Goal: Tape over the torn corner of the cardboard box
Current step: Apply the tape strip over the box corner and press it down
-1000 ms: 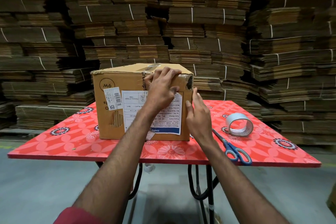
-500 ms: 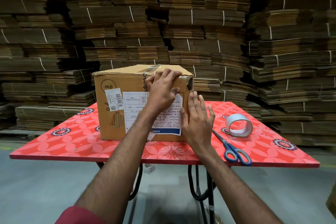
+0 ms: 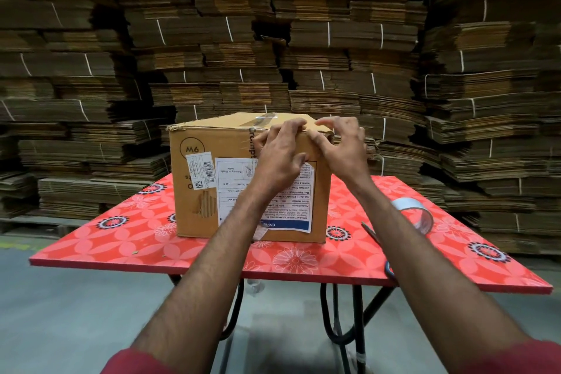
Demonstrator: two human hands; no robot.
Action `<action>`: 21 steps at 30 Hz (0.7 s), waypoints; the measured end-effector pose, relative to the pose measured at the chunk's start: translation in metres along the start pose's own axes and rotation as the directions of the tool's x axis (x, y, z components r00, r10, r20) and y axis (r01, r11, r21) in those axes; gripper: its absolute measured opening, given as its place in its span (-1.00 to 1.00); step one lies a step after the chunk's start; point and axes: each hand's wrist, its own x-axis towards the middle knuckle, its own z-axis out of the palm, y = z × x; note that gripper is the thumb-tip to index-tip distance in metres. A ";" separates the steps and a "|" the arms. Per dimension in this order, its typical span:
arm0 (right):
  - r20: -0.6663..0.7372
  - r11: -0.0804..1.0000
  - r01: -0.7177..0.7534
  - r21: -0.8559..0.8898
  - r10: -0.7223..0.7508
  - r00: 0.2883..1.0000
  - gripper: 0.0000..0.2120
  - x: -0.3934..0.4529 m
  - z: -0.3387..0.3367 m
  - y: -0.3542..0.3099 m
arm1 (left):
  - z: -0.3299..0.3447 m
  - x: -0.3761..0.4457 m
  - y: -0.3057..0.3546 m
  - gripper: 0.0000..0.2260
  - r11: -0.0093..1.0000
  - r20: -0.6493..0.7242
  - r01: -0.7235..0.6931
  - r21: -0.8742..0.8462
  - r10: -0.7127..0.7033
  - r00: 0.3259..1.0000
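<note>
A brown cardboard box (image 3: 194, 209) with white labels stands on the red flowered table (image 3: 121, 246). My left hand (image 3: 279, 158) lies against the box's front face near the top right, its fingertips reaching the top edge. My right hand (image 3: 343, 152) sits on the top right corner with spread, curled fingers touching the top edge and side. The hands cover the corner itself, so its tear is hidden. Neither hand grips anything. A strip of clear tape (image 3: 264, 119) shows on the box top.
A roll of tape (image 3: 416, 212) stands on the table to the right, partly behind my right forearm. Scissors (image 3: 369, 231) lie beside it, mostly hidden by that forearm. Tall stacks of flattened cardboard (image 3: 334, 39) fill the background behind the table.
My right hand has risen from the box's lower right side up to the top right corner. My left hand stays pressed near the top edge. The view has moved closer.
</note>
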 end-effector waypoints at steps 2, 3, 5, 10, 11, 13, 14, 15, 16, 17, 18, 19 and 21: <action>0.072 0.998 -0.052 0.024 0.050 0.996 -0.79 0.006 0.000 -0.003 | -0.001 -0.001 0.001 -0.44 0.999 -0.021 0.019 -0.040 -0.019 1.000; 0.094 0.996 -0.071 0.062 0.065 0.994 -0.83 0.008 -0.002 -0.004 | -0.001 -0.001 0.001 -0.45 0.999 -0.023 0.017 -0.044 -0.018 1.000; 0.146 0.978 -0.101 0.185 0.075 0.986 -0.93 0.011 -0.010 -0.005 | 0.000 -0.001 0.000 -0.48 0.999 -0.020 0.018 -0.036 -0.019 1.000; 0.261 0.925 -0.157 0.345 0.066 0.963 -0.80 0.018 -0.025 0.002 | 0.003 0.001 -0.006 -0.50 1.000 0.002 0.028 -0.010 -0.028 1.000; 0.273 0.919 -0.164 0.358 0.065 0.960 -0.80 0.018 -0.026 0.004 | 0.003 0.001 -0.006 -0.51 1.000 0.006 0.024 -0.002 -0.024 1.000; 0.278 0.904 -0.181 0.388 0.073 0.958 -0.79 0.018 -0.026 0.011 | 0.002 0.001 -0.007 -0.51 1.000 0.004 0.014 0.006 -0.014 1.000; 0.272 0.893 -0.186 0.411 0.074 0.959 -0.79 0.017 -0.026 0.014 | 0.002 0.001 -0.006 -0.51 1.000 -0.002 0.006 0.010 -0.006 1.000; 0.262 0.879 -0.186 0.439 0.073 0.962 -0.78 0.015 -0.025 0.017 | 0.001 0.000 -0.006 -0.51 1.000 -0.008 -0.003 0.016 0.004 1.000; 0.247 0.866 -0.185 0.465 0.074 0.966 -0.77 0.013 -0.024 0.018 | 0.001 0.000 -0.005 -0.51 1.000 -0.012 -0.015 0.025 0.016 1.000; 0.228 0.855 -0.182 0.485 0.077 0.970 -0.75 0.010 -0.023 0.019 | 0.001 0.000 -0.006 -0.50 0.999 -0.013 -0.029 0.038 0.029 0.999; 0.210 0.851 -0.179 0.494 0.083 0.974 -0.73 0.007 -0.021 0.019 | 0.002 0.001 -0.006 -0.49 0.997 -0.009 -0.041 0.059 0.041 0.999; 0.197 0.851 -0.177 0.495 0.088 0.976 -0.71 0.004 -0.020 0.018 | 0.002 0.002 -0.007 -0.48 0.995 -0.001 -0.051 0.086 0.051 0.999; 0.185 0.855 -0.171 0.489 0.090 0.979 -0.67 -0.004 -0.017 0.018 | 0.003 0.004 -0.009 -0.48 0.988 0.011 -0.068 0.138 0.067 0.998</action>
